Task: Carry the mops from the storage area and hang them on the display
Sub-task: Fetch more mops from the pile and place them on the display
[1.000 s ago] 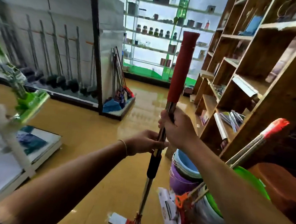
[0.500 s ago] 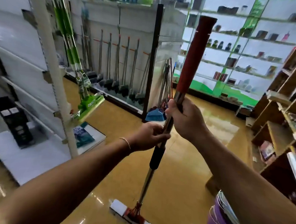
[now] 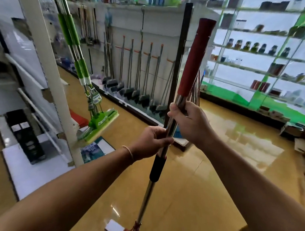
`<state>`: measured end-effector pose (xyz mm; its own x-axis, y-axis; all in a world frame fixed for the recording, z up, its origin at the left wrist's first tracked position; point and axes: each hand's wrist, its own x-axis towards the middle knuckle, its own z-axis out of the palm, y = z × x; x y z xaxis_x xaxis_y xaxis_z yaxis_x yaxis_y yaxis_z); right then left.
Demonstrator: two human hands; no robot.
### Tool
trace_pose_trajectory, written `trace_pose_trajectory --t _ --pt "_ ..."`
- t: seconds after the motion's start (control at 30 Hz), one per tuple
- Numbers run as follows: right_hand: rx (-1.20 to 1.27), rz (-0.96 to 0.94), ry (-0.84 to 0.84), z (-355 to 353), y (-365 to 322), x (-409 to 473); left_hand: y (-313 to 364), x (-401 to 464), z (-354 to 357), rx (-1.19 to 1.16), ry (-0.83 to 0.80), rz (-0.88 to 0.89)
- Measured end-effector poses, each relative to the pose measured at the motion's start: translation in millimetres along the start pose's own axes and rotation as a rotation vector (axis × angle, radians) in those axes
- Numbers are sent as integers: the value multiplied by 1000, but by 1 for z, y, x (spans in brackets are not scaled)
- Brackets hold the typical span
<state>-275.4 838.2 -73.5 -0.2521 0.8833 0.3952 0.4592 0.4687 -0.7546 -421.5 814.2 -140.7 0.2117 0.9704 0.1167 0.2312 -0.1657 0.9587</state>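
Note:
I hold a mop (image 3: 193, 64) almost upright in front of me. It has a red foam grip on top, a steel shaft with a black sleeve, and a white sponge head low near the floor. My right hand (image 3: 192, 124) grips the shaft just under the red grip. My left hand (image 3: 151, 141) grips the shaft just below, above the black sleeve. Two green mops (image 3: 83, 73) hang on the white display rack (image 3: 45, 60) at left, their green sponge heads tilted above the rack's base.
A row of grey-handled brooms and mops (image 3: 138, 75) hangs on a wall panel ahead, ending at a black post (image 3: 179, 63). Glass shelves with small goods (image 3: 266, 59) fill the right. The shiny tan floor (image 3: 216, 171) lies open between. A black box (image 3: 25, 135) sits on the rack's base.
The view has swung left from the wooden shelves and buckets toward the white display rack with green mops. Both hands kept their grip on the mop, which came along.

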Motion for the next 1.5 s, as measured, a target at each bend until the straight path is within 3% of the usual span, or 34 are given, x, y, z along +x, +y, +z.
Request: trace_pose_trajectory --t 0.43,0.97,1.27,1.5 --pt "95 -82 12 33 36 154 -47 133 -64 23 35 -11" --pt "50 -41 123 89 91 394 -61 385 -217 -47 -270 91" --pt "54 -39 168 94 140 499 -76 493 -243 -74 -190 92" --pt "144 -36 74 113 203 608 -113 596 -277 -54 -74 44"
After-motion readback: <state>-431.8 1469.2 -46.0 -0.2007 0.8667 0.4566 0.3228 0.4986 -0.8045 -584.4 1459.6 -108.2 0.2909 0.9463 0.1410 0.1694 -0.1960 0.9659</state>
